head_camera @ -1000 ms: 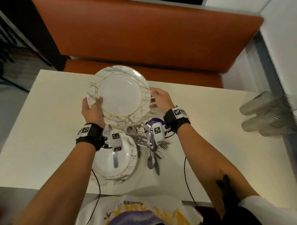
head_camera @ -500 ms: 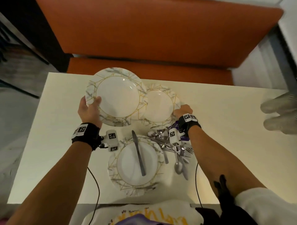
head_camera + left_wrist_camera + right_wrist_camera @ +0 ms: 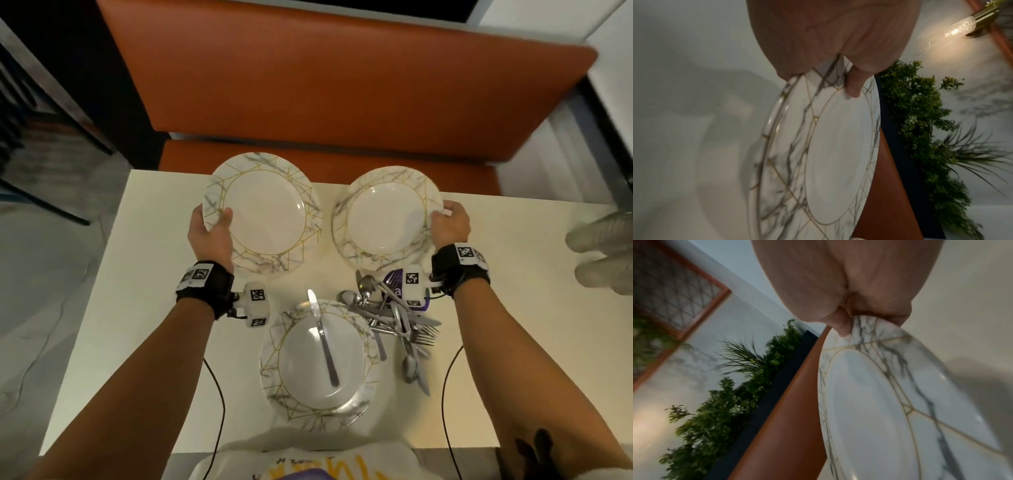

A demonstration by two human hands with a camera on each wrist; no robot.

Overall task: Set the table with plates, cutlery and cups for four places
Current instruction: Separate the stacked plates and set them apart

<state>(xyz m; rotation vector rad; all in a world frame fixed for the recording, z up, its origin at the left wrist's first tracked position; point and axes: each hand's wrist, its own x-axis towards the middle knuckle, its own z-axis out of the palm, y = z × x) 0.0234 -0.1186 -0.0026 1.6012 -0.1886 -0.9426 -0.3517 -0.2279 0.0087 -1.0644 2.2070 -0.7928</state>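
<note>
While a white marbled plate (image 3: 322, 359) with gold lines sits low in the centre of the table (image 3: 102, 325), a knife (image 3: 323, 342) lies across it. Just right of it is a heap of cutlery (image 3: 394, 318). Higher up, the left hand (image 3: 210, 236) grips a matching left plate (image 3: 263, 212) at its lower-left rim, thumb (image 3: 854, 84) on top. The right hand (image 3: 448, 226) pinches the right plate (image 3: 385, 219) by its right rim. Blurred cups (image 3: 603, 253) lie at the right edge.

Dim warm light; glowing glass wall lamp (image 3: 960, 27) far right; wrist views motion-blurred; head view edges bowed, smeared.
</note>
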